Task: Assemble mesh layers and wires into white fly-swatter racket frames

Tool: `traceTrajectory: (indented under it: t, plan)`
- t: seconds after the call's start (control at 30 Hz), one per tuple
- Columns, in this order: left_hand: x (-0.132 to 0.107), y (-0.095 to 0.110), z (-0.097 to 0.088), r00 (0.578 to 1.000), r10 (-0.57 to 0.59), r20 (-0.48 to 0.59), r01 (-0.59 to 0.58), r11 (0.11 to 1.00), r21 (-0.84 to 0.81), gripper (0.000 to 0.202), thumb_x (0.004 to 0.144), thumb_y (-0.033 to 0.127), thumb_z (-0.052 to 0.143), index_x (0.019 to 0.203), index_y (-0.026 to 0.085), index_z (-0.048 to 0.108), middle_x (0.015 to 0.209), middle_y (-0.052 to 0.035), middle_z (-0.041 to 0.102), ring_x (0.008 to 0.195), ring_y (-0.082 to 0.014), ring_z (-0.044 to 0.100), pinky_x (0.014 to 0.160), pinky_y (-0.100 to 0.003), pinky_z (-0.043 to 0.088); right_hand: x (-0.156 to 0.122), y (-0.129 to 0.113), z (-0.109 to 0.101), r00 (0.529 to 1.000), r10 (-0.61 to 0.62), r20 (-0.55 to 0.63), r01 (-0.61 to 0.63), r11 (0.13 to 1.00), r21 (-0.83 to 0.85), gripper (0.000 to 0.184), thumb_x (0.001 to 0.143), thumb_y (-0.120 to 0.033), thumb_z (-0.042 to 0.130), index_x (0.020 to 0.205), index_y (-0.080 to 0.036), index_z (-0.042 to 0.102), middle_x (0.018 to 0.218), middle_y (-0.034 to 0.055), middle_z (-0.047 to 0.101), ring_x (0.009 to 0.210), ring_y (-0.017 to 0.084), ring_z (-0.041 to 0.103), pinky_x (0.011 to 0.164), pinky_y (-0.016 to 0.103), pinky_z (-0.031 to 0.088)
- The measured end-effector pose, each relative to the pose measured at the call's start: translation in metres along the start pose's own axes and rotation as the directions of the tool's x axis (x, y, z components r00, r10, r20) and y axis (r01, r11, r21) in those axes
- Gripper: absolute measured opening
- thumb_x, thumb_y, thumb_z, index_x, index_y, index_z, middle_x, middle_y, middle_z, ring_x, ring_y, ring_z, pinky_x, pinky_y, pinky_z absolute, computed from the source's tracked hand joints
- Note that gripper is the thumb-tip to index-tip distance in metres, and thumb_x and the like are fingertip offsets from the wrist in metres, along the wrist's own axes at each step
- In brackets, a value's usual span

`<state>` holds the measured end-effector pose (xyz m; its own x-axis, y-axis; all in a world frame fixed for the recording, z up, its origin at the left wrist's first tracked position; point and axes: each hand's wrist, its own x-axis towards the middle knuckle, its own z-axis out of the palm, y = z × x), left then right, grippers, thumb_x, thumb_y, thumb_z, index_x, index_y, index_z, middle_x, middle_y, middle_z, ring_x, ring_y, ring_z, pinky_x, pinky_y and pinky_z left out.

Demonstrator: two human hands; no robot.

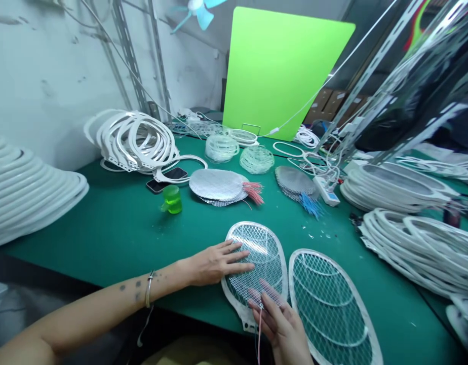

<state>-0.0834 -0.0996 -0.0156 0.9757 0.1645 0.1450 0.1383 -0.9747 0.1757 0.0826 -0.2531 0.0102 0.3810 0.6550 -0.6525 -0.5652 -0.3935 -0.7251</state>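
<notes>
Left hand: stretched out, palm down, its fingers spread, the left hand [215, 264] lies on the mesh sheet with nothing gripped
Right hand: palm turned up and fingers curled, the right hand [285, 327] pinches the near end of the mesh sheet, some fingers showing through the mesh from below
Mesh sheet: the mesh sheet [262, 261] lies over the oval white frame [283, 268] near the front edge of the desk [123, 223]
Wire: a pink wire [260, 337] hangs from the near end of the sheet, beside the right hand
Second racket: a meshed racket head [330, 304] lies flat just to the right of the frame
Mesh stacks: farther back, a silvery stack [219, 183] with red wires [254, 191], and to its right a greyer stack [295, 181] with blue wires [310, 204]
Back left: a green cup [173, 199] near a phone [175, 175], partly covered by a loose frame, with a heap of white frames [137, 139] behind
Back: an upright green board [283, 71]
</notes>
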Motion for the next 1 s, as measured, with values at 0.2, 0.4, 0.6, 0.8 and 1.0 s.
traceTrajectory:
  t: [0.2, 0.4, 0.6, 0.8, 1.0]
  plan:
    - [-0.005, -0.004, -0.028, 0.994, -0.051, 0.092, 0.078, 0.948, -0.309, 0.067, 0.087, 0.010, 0.046, 0.150, 0.022, 0.027, 0.154, -0.0037, 0.032, 0.145, -0.0232, 0.019, 0.119, -0.045, 0.019, 0.003, 0.004, 0.001, 0.999, 0.052, 0.010, -0.052, 0.999, 0.016, 0.084, 0.054, -0.048, 0.085, 0.124, -0.015, 0.052, 0.100, 0.0119, 0.074, 0.091, 0.029, 0.070, 0.079, 0.036, 0.055]
    - [0.024, -0.010, -0.042, 0.951, -0.299, 0.083, 0.302, 0.829, -0.471, 0.045, 0.095, 0.021, 0.040, 0.139, 0.024, 0.047, 0.150, -0.0026, 0.039, 0.139, -0.0204, 0.035, 0.113, -0.036, 0.033, 0.009, 0.014, -0.001, 0.999, 0.045, -0.025, -0.044, 0.999, 0.018, 0.067, 0.051, -0.044, 0.088, 0.104, -0.016, 0.058, 0.088, 0.0063, 0.074, 0.082, 0.027, 0.072, 0.071, 0.033, 0.058]
    - [0.068, 0.004, 0.000, 0.861, -0.482, 0.165, 0.509, 0.814, -0.279, 0.068, 0.097, 0.061, 0.023, 0.153, 0.023, 0.018, 0.159, -0.0094, 0.001, 0.145, -0.0348, -0.007, 0.116, -0.059, 0.007, 0.010, 0.015, -0.002, 0.999, 0.029, -0.015, -0.029, 0.999, 0.032, 0.059, 0.052, -0.040, 0.088, 0.095, -0.013, 0.058, 0.080, 0.0046, 0.074, 0.076, 0.025, 0.072, 0.068, 0.031, 0.060]
    - [0.070, -0.007, 0.010, 0.836, -0.521, 0.171, 0.548, 0.804, -0.233, 0.070, 0.094, 0.067, 0.014, 0.152, 0.027, 0.019, 0.159, -0.0104, 0.001, 0.144, -0.0360, -0.009, 0.115, -0.058, 0.004, 0.018, 0.017, 0.010, 0.998, 0.031, 0.061, -0.033, 0.999, 0.030, 0.076, 0.057, -0.044, 0.086, 0.116, -0.011, 0.053, 0.092, 0.0088, 0.075, 0.083, 0.026, 0.072, 0.075, 0.034, 0.060]
    - [0.074, -0.020, 0.019, 0.815, -0.568, 0.115, 0.580, 0.799, -0.162, 0.071, 0.091, 0.071, 0.018, 0.152, 0.034, 0.015, 0.160, -0.0079, 0.001, 0.144, -0.0394, -0.005, 0.112, -0.064, 0.002, 0.026, 0.012, 0.028, 0.991, -0.011, 0.130, 0.007, 0.999, 0.034, 0.073, 0.064, -0.045, 0.082, 0.119, -0.008, 0.051, 0.100, 0.0119, 0.073, 0.090, 0.027, 0.070, 0.083, 0.036, 0.058]
